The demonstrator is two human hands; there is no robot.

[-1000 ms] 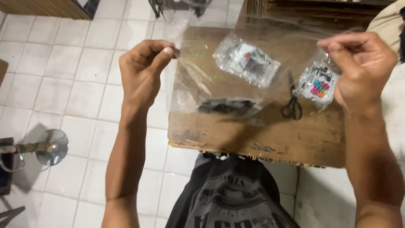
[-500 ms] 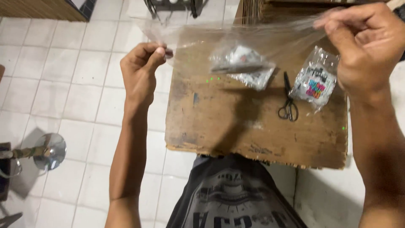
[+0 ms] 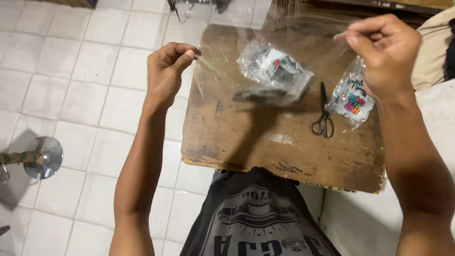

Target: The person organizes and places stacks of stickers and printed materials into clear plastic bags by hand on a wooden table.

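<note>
My left hand [image 3: 166, 71] pinches one edge of a large clear plastic sheet [image 3: 237, 38]. My right hand [image 3: 386, 50] pinches the opposite edge, so the sheet is stretched in the air above a worn wooden board [image 3: 265, 142]. Under the sheet lies a crumpled clear bag [image 3: 275, 71] with dark and white contents. A second small clear packet [image 3: 353, 99] with a colourful printed card lies below my right wrist. Black scissors [image 3: 323, 116] rest on the board between the two packets.
The board sits over my lap, above my grey printed shirt [image 3: 258, 218]. White floor tiles [image 3: 80, 71] spread to the left. A round metal stand base [image 3: 42, 156] is at the left edge. Beige fabric [image 3: 433, 52] is at the right.
Both hands have kept hold of the plastic sheet, lifting it higher and stretching it flatter. The view has shifted closer to the board.
</note>
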